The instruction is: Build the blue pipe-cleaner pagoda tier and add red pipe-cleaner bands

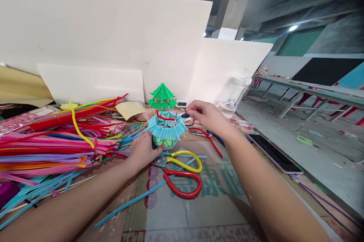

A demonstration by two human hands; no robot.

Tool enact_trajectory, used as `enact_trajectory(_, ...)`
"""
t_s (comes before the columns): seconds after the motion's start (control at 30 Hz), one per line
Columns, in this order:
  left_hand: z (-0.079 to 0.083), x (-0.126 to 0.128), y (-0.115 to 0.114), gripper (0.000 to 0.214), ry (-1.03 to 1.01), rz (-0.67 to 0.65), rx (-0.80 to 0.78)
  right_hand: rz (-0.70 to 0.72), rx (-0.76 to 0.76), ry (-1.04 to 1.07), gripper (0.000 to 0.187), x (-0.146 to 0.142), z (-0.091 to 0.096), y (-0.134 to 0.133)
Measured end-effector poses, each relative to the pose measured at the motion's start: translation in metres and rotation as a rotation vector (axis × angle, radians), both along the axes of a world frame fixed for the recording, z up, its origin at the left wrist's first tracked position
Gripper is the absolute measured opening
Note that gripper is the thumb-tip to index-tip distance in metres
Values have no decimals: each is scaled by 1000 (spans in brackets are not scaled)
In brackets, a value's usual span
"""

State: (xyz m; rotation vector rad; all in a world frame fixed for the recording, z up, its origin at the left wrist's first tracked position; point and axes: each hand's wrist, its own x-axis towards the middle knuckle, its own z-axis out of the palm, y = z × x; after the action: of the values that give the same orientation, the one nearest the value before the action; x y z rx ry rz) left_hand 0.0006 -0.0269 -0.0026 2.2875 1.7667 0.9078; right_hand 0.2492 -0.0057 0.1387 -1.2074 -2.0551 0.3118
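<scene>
A small pagoda model [167,128] made of pipe cleaners stands upright in the middle of the table, with a light-blue lower roof, a green base and thin posts. A red pipe cleaner piece lies across its upper part. The green pointed roof [162,97] shows directly above the posts; whether it is attached, I cannot tell. My left hand [143,149] grips the base from the left, thumb in front. To the right of the posts, my right hand [204,115] is closed in a pinch, and what its fingertips hold is hidden. Scissors [183,185] with yellow and red handles lie in front of the model.
Bundles of coloured pipe cleaners [57,147] cover the left side. Loose blue ones [136,200] cross the table. A red pipe cleaner [209,141], a phone [274,153] and a clear plastic jar [234,92] are on the right. White boards [99,33] stand behind.
</scene>
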Motion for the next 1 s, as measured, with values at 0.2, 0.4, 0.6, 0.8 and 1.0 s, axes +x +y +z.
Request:
enact_trajectory(0.2,3,-1,-1,36,64,-12,-6,-186,117,-39,28,6,6,-2)
enact_trajectory(0.4,3,0,-1,35,105,14,-12,87,84,-53,31,-6,3,-7)
enact_trajectory(0.6,4,2,-2,33,139,42,-15,74,-51,-50,14,-21,-5,-5)
enact_trajectory(0.8,5,2,-1,34,150,61,-26,88,-99,-34,8,-28,-16,2)
enact_trajectory(1.0,6,3,-1,37,150,53,-48,85,-120,-11,8,-32,-18,2)
